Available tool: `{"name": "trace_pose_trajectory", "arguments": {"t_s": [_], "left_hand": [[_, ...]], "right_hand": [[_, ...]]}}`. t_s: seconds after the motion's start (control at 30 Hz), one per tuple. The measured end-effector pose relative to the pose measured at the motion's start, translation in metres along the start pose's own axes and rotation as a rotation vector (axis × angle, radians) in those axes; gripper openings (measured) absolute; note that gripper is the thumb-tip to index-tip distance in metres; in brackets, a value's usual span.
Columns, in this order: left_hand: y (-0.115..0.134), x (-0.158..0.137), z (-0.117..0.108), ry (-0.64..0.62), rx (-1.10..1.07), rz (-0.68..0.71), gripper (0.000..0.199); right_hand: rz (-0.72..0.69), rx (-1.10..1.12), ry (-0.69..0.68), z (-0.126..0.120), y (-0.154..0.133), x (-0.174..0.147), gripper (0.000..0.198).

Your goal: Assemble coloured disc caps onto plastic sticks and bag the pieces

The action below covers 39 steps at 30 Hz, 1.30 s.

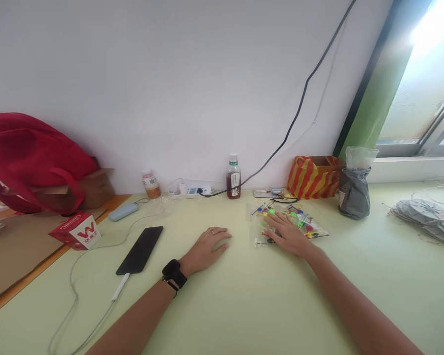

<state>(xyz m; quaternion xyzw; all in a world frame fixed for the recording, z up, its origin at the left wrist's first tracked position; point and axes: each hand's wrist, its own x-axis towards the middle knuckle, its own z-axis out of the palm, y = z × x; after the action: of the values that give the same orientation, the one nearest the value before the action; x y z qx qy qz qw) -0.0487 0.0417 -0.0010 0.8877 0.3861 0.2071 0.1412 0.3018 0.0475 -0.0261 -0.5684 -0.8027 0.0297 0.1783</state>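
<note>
My left hand (206, 248) lies on the pale green table (240, 301), fingers stretched out and slightly bent, holding nothing. A ring is on one finger and a black watch (174, 273) is on the wrist. To its left lies a black phone (139, 250) with a white charging cable (120, 287) plugged into its end. My right hand (286, 234) rests flat with spread fingers on a clear plastic bag (261, 239). Inside the bag are several small colourful plastic pieces (306, 222) in green, red, blue and yellow. The hand covers part of the bag.
Along the wall stand a dark drink bottle (234, 180), a second bottle (151, 185), a power strip (200, 188) and a striped bag (313, 177). A grey bag (354, 192) and stacked grey discs (425, 212) sit right. A red box (76, 230) and red bag (37, 153) are left.
</note>
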Motion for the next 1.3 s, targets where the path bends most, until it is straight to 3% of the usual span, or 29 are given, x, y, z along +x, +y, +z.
{"name": "trace_pose_trajectory", "arguments": {"t_s": [0.2, 0.4, 0.53, 0.63, 0.73, 0.9, 1.0, 1.13, 1.3], "left_hand": [[-0.002, 0.001, 0.001, 0.015, 0.000, 0.015, 0.032], [-0.004, 0.001, 0.003, 0.020, -0.004, 0.019, 0.033], [-0.004, 0.000, 0.004, 0.025, -0.005, 0.026, 0.035], [-0.003, -0.002, 0.004, -0.016, 0.038, 0.022, 0.056], [-0.001, -0.004, 0.003, -0.088, 0.078, 0.024, 0.082], [0.000, -0.005, -0.001, -0.152, 0.097, 0.040, 0.091], [0.001, -0.004, -0.002, -0.191, 0.105, 0.022, 0.092], [0.001, -0.004, -0.002, -0.170, 0.091, 0.029, 0.087], [0.001, -0.004, 0.002, -0.125, 0.062, 0.007, 0.062]], "right_hand": [[0.065, 0.002, -0.076, -0.005, 0.009, -0.002, 0.060], [0.077, -0.007, -0.008, -0.008, 0.015, -0.003, 0.058], [0.061, 0.058, 0.116, -0.013, 0.001, -0.005, 0.056], [-0.033, 0.129, 0.143, -0.016, -0.025, -0.011, 0.055], [-0.169, 0.239, 0.070, -0.016, -0.063, -0.020, 0.057], [-0.264, 0.375, -0.207, -0.010, -0.108, -0.033, 0.068], [-0.260, 0.381, -0.299, -0.009, -0.110, -0.034, 0.070], [-0.228, 0.394, -0.298, -0.012, -0.100, -0.033, 0.067], [-0.247, 0.373, -0.271, -0.012, -0.098, -0.033, 0.062]]}}
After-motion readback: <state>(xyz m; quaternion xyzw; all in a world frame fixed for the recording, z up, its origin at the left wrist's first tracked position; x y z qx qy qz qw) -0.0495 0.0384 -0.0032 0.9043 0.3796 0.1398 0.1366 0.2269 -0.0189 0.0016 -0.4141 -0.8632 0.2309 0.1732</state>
